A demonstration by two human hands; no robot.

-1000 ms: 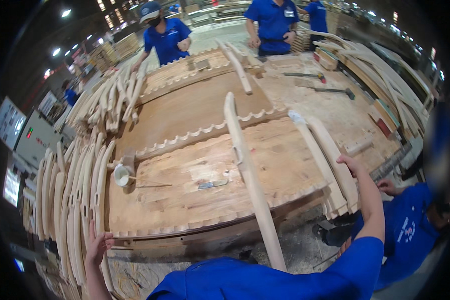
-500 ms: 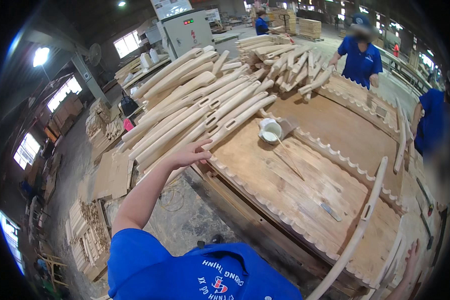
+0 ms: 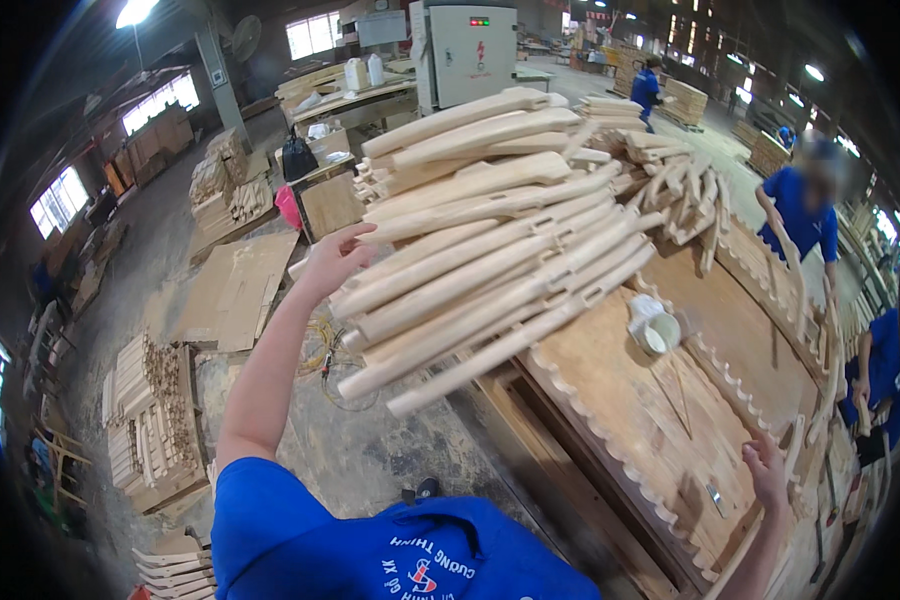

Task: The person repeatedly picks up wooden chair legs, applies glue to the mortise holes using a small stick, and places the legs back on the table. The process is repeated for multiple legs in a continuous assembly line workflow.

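A large stack of pale, curved wooden pieces, some with slots cut through them, lies in front of me. My left hand is open at the left ends of the stack, its fingers stretched toward one piece; I cannot tell whether they touch it. Over the right side of the wooden workbench my right hand is raised, fingers apart and nothing in it. On the bench a white pot of pale liquid stands with a thin stick beside it. A small metal blade lies near the right hand.
Scalloped strips edge the bench. Beyond it, a person in blue handles a curved piece, and another person works at the far right. A grey electrical cabinet stands behind the stack. Cables and flat cardboard lie on the floor.
The view has turned left, toward the stack. My left hand has gone from the bench's corner to the stack's left ends. My right hand has come up further into view.
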